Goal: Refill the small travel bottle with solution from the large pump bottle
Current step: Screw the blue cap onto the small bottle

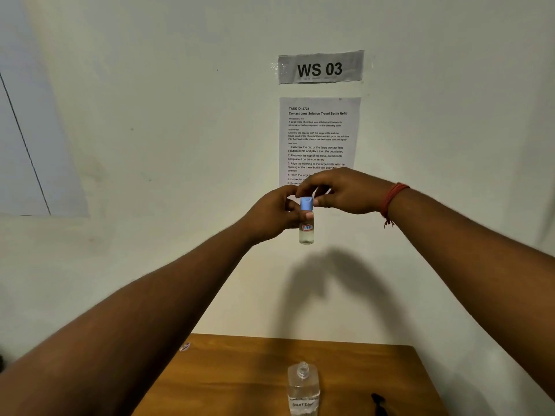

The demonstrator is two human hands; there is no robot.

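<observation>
Uncapped "SOLUTION" bottle (303, 391) below; hands pinching travel bottle (306, 228), blue cap (306, 203); "WS 03" sign (320, 67).

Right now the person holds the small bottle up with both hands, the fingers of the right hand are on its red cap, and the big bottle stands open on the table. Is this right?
Not quite: the cap is blue, not red, as the head view shows. The rest holds: the left hand grips the small bottle, the right hand pinches the cap, and the big bottle stands open on the table.

The right hand (342, 190) hides the instruction sheet's (319, 136) lowest lines.
</observation>
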